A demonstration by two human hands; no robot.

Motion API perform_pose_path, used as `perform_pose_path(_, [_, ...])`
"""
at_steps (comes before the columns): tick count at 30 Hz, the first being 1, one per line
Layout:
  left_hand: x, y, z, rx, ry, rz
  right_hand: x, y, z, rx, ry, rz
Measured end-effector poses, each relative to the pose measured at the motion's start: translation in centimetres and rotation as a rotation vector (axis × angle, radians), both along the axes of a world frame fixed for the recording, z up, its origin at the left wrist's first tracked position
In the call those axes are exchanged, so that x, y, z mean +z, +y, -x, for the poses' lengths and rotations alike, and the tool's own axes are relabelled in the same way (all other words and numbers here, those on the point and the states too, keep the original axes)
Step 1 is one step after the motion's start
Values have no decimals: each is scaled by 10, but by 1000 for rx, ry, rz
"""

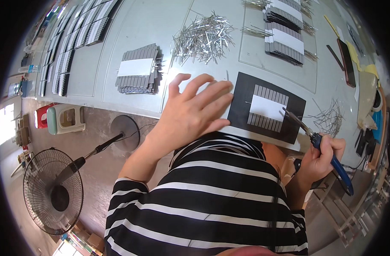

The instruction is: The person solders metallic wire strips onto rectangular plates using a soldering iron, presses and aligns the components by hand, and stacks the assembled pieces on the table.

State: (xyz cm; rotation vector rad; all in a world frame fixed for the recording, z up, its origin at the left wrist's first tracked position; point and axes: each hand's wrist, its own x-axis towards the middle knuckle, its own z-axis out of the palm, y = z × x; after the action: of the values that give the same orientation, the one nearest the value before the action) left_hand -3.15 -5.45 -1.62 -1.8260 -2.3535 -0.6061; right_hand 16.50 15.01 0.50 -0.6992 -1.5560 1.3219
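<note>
My right hand [322, 160] is wrapped round the blue handles of long-nose pliers [305, 128]. Their metal jaws reach over the right side of a grey slatted piece with a white band [267, 106]. That piece lies on a black mat [242, 96] at the table's front edge. A thin wire end sticks out at the piece's left side. My left hand [195, 106] is open, fingers spread, by the mat's left edge; whether it touches the table I cannot tell. Beyond it lies a heap of thin silvery metal pins [205, 37], and one loose pin [227, 75] sits near the fingers.
A stack of slatted pieces [137, 68] stands left, more stacks [284, 40] back right, and rows [86, 21] far left. Loose pins [329, 117] lie right of the mat, below a dark phone [346, 63]. A standing fan [54, 192] and stool [67, 119] are on the floor.
</note>
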Motion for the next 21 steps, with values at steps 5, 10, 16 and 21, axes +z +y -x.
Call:
perform_pose_path(5, [-3,1,16,11,23,-45,2,-8,4,-17,-76,-23])
perform_pose_path(10, [-4,2,25,-114,0,32,2,-9,3,51,-64,-22])
perform_pose_path(16, [-4,-4,18,16,74,-34,3,-14,6,25,-112,-25])
perform_pose_path(21, [-4,-12,15,-24,15,46,3,-15,9,95,-87,-14])
